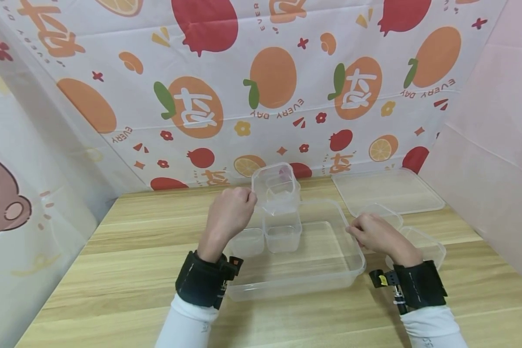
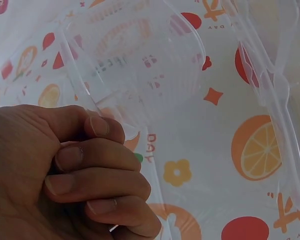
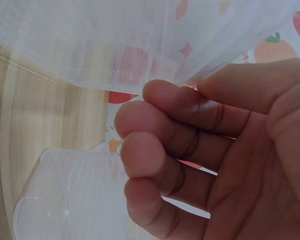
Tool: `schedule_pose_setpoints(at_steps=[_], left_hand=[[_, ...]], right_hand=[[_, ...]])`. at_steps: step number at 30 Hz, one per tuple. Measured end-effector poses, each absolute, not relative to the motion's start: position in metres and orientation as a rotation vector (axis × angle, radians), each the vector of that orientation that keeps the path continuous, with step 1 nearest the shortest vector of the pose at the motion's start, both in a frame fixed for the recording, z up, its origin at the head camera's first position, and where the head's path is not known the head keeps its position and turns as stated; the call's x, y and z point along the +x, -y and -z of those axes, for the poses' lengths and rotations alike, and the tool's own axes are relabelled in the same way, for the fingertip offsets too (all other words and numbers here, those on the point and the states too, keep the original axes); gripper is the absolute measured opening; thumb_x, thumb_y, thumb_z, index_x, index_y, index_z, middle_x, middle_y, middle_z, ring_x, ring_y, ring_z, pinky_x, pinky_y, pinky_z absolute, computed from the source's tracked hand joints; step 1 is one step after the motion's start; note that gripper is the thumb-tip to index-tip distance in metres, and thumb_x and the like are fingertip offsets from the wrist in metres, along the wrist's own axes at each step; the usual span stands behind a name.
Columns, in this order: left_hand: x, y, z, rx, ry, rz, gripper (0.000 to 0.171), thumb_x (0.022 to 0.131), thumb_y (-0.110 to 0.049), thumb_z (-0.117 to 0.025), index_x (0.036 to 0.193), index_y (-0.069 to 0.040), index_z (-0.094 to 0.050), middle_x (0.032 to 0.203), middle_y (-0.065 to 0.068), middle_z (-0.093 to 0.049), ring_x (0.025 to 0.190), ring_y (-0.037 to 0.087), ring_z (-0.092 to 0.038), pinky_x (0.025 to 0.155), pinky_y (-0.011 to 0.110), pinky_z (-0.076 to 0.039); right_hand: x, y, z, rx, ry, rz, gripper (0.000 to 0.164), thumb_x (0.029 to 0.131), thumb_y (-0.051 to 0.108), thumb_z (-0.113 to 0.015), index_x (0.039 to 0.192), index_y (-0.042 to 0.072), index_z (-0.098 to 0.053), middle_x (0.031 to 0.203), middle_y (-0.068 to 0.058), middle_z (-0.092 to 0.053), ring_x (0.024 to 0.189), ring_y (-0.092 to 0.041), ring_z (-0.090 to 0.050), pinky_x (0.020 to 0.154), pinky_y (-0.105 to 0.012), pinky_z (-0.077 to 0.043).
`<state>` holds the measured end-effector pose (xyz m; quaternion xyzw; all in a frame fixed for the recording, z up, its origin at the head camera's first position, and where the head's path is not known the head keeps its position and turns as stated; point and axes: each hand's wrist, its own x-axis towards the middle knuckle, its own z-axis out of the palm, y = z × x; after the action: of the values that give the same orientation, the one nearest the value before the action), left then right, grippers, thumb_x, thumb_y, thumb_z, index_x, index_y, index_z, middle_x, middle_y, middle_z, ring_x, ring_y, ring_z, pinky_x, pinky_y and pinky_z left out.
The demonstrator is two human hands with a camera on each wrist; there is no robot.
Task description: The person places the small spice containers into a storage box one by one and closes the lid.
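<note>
My left hand (image 1: 231, 210) pinches the rim of a small clear plastic container (image 1: 267, 186), tilted above the back of a large clear plastic box (image 1: 296, 285). In the left wrist view this container (image 2: 140, 60) rises from between thumb and forefinger, the other fingers curled. Inside the large box, two small clear containers (image 1: 282, 239) (image 1: 247, 243) stand side by side at the left. At the box's right rim, my right hand (image 1: 376, 234) holds the edge; in the right wrist view its thumb and forefinger pinch the box wall (image 3: 90, 45).
A large flat clear lid (image 1: 391, 191) lies at the back right of the wooden table (image 1: 122, 270). Small clear plastic pieces (image 1: 424, 244) lie beside and beyond my right hand. A fruit-print cloth (image 1: 274, 77) hangs behind the table, and a pale pink one (image 1: 491, 135) at right.
</note>
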<state>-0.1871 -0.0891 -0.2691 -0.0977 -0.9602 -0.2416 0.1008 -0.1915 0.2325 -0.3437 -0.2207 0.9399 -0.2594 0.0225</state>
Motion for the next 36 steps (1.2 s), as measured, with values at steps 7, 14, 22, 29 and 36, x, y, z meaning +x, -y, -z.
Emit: schedule_pose_setpoints(at_steps=[7,14,22,29,36], left_hand=[[-0.185,0.084,0.268,-0.304,2.826,0.720,0.043,0.102,-0.014,-0.046,0.059,-0.011,-0.050,0.056,-0.001,-0.036,0.051,0.019,-0.040,0.049,0.031,-0.029],[-0.186,0.078,0.268,-0.324,2.813,0.693,0.044,0.101,-0.013,-0.044,0.057,-0.012,-0.047,0.055,-0.003,-0.034,0.051,0.018,-0.038,0.048,0.031,-0.028],[-0.186,0.071,0.269,-0.351,2.813,0.679,0.044,0.101,-0.012,-0.045,0.057,-0.012,-0.047,0.055,-0.002,-0.033,0.050,0.017,-0.038,0.047,0.030,-0.028],[-0.188,0.067,0.270,-0.359,2.814,0.689,0.045,0.101,-0.012,-0.045,0.056,-0.012,-0.044,0.054,-0.003,-0.032,0.050,0.017,-0.036,0.047,0.030,-0.027],[-0.188,0.061,0.269,-0.392,2.819,0.660,0.044,0.102,-0.012,-0.046,0.058,-0.012,-0.044,0.056,-0.002,-0.033,0.051,0.016,-0.035,0.048,0.030,-0.027]], right_hand=[[-0.191,-0.232,0.344,-0.677,-2.908,0.805,0.042,0.102,0.009,-0.057,0.060,0.011,-0.054,0.052,0.007,-0.039,0.047,-0.009,-0.038,0.049,-0.026,-0.032],[-0.191,-0.232,0.344,-0.673,-2.902,0.807,0.042,0.102,0.009,-0.056,0.061,0.011,-0.054,0.052,0.007,-0.040,0.047,-0.009,-0.038,0.050,-0.027,-0.033],[-0.191,-0.233,0.343,-0.673,-2.904,0.805,0.041,0.102,0.009,-0.057,0.061,0.010,-0.055,0.053,0.007,-0.040,0.047,-0.009,-0.038,0.049,-0.027,-0.033],[-0.192,-0.233,0.343,-0.688,-2.910,0.801,0.041,0.101,0.008,-0.057,0.060,0.011,-0.055,0.052,0.008,-0.039,0.047,-0.009,-0.037,0.050,-0.027,-0.032],[-0.193,-0.233,0.343,-0.686,-2.909,0.808,0.039,0.101,0.007,-0.057,0.062,0.008,-0.057,0.053,0.007,-0.039,0.047,-0.009,-0.037,0.048,-0.026,-0.031]])
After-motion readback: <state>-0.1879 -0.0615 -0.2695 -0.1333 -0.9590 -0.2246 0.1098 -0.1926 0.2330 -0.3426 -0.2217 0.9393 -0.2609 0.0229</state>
